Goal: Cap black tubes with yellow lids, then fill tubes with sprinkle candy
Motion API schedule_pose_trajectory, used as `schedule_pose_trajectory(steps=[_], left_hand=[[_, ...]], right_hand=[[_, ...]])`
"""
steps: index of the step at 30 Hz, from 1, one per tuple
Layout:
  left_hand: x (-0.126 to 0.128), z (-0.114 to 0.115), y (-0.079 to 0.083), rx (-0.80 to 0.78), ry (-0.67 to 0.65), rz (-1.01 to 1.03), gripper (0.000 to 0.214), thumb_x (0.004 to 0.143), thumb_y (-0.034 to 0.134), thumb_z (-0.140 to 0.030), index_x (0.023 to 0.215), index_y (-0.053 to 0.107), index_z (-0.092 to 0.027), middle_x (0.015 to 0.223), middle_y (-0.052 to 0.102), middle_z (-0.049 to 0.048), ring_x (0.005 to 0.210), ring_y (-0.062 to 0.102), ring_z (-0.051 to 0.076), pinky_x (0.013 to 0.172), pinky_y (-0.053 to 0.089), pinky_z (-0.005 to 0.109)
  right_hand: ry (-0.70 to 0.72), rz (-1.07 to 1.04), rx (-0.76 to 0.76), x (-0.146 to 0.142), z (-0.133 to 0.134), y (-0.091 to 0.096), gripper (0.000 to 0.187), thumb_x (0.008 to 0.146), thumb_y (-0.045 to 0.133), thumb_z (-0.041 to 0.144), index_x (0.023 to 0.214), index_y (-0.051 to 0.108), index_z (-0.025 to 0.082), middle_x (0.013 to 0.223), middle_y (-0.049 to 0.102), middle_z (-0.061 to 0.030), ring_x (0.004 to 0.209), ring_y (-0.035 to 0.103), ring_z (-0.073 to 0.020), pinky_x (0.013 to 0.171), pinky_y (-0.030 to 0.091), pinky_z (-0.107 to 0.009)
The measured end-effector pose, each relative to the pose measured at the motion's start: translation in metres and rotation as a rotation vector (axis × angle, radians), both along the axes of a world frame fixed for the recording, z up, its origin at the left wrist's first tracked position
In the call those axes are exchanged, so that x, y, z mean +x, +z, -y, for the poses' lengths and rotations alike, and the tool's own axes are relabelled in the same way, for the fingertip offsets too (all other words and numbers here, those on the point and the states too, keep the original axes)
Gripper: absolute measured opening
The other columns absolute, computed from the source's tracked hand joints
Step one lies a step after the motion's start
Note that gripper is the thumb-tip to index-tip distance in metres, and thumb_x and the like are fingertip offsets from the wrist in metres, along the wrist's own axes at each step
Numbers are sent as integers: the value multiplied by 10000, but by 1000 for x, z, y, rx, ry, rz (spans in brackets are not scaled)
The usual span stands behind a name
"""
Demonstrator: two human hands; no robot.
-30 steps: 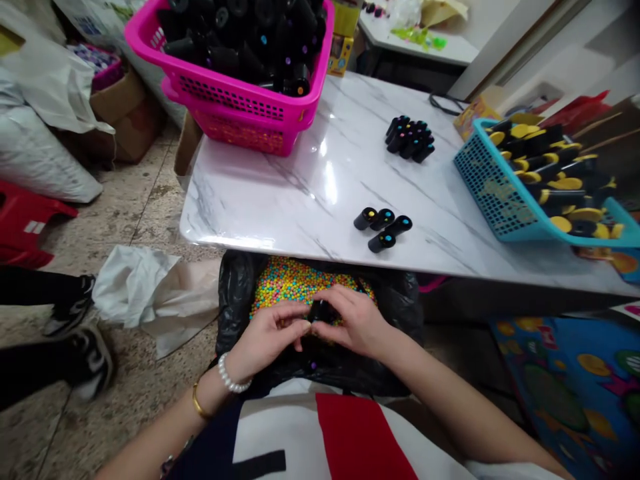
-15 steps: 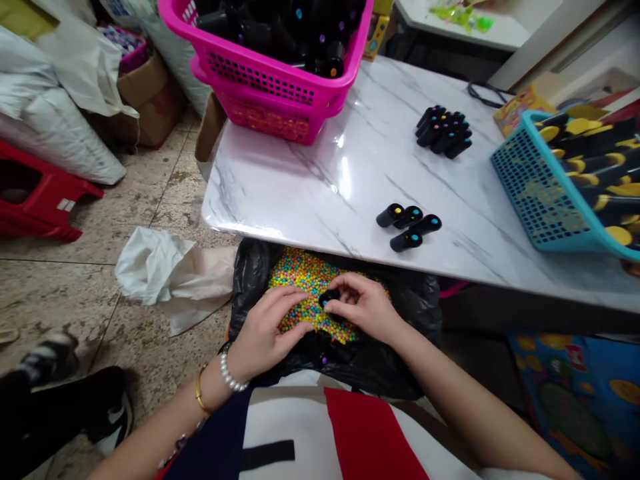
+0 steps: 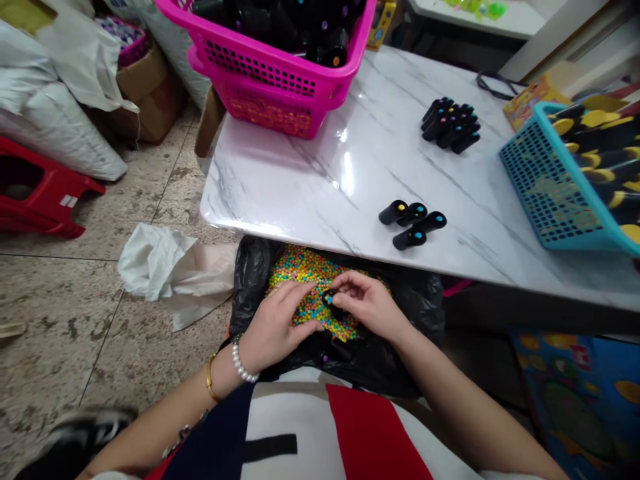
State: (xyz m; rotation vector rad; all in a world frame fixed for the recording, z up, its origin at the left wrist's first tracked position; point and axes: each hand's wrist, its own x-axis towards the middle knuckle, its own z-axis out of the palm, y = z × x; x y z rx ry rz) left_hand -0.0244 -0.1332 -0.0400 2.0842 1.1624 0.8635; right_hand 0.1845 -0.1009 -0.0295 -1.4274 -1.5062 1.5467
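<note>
My right hand [image 3: 373, 303] is closed on a small black cylinder [image 3: 329, 297] with a blue spot at its end, held low at the surface of small multicoloured balls [image 3: 300, 267]. Those balls fill a container lined with a black plastic bag [image 3: 420, 310]. My left hand [image 3: 277, 323] rests over the balls to the left, fingers stretched out and thumb apart, with nothing visible in it. Nearer my body, a dark piece with a purple spot [image 3: 325, 359] lies on the bag's fold. On the table above stand several black cylinders [image 3: 410, 239] with blue or yellow spots.
A marbled white table [image 3: 300, 180] overhangs the bag's far side. It bears stacked pink baskets [image 3: 280, 80] of black cylinders, a tight cluster of cylinders [image 3: 453, 127] and a blue basket [image 3: 550, 187] of black-and-yellow pieces. A red stool [image 3: 40, 193] and white sacks [image 3: 65, 113] stand left.
My left hand has shifted slightly right, closer to the black cylinder in my right hand. My right hand has barely moved. The shod foot at lower left has changed position.
</note>
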Motion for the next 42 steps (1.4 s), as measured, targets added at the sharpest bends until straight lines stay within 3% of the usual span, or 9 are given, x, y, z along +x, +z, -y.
schedule_pose_trajectory(steps=[4, 8, 15, 19, 21, 24, 26, 34, 42], left_hand=[[13, -10, 11, 34, -57, 109, 360, 822, 664, -214, 1167, 575, -165, 1050, 635, 80, 986, 585, 184, 907, 489, 348], [19, -14, 12, 86, -40, 144, 303, 825, 625, -140, 1125, 592, -158, 1022, 633, 79, 967, 587, 179, 871, 503, 332], [19, -9, 3, 143, -80, -2, 376, 902, 541, -203, 1276, 515, -173, 1106, 634, 107, 1030, 599, 194, 928, 508, 354], [7, -8, -2, 136, -43, -153, 517, 903, 549, -265, 1387, 403, -161, 1190, 596, 139, 1111, 554, 243, 980, 477, 426], [-1, -8, -4, 118, 8, -280, 483, 895, 552, -259, 1351, 449, -139, 1187, 585, 154, 1108, 535, 275, 965, 475, 469], [-13, -5, -9, 67, 35, -397, 371, 883, 559, -237, 1234, 550, -119, 1133, 592, 156, 1040, 541, 282, 905, 500, 480], [-20, -1, -12, 34, 17, -371, 345, 883, 564, -226, 1211, 564, -119, 1116, 595, 142, 1014, 548, 258, 893, 512, 448], [-35, 8, -14, 30, 46, -86, 292, 897, 575, -245, 1182, 582, -183, 1120, 611, 103, 1047, 575, 201, 918, 514, 377], [-26, 7, -12, 96, 14, -47, 266, 887, 588, -215, 1151, 601, -185, 1100, 624, 103, 1028, 587, 195, 893, 527, 368]], right_hand=[[21, -293, -192, 5, 12, 13, 335, 740, 745, 393, 944, 568, 195, 724, 571, 35, 529, 555, -80, 490, 456, -205], [86, -334, -125, 10, 25, 20, 475, 718, 778, 286, 1098, 498, 233, 955, 630, -21, 752, 663, -131, 666, 541, -264], [160, 163, 295, 10, 20, 18, 341, 829, 619, 213, 1153, 516, 236, 1071, 646, -33, 855, 664, -141, 770, 557, -276], [389, 500, 630, 15, -8, 11, 323, 877, 572, 237, 1197, 557, 198, 1092, 676, -75, 944, 640, -194, 852, 521, -337], [574, 716, 775, 13, -20, 7, 286, 916, 496, 193, 1182, 592, 153, 1118, 667, -130, 1009, 596, -239, 887, 489, -385], [799, 896, 820, 1, -27, 1, 256, 923, 437, 127, 1079, 640, 114, 1052, 661, -174, 991, 564, -265, 850, 484, -397], [835, 884, 779, -6, -26, 0, 230, 918, 454, 130, 1048, 644, 115, 1027, 654, -169, 975, 567, -261, 829, 491, -387], [447, 220, 274, 11, -14, 16, 300, 812, 641, 226, 1109, 606, 199, 991, 686, -33, 863, 666, -155, 791, 536, -292], [222, 271, 408, 31, 10, 43, 292, 784, 692, 253, 1070, 639, 227, 1027, 685, -49, 892, 648, -182, 815, 530, -320]])
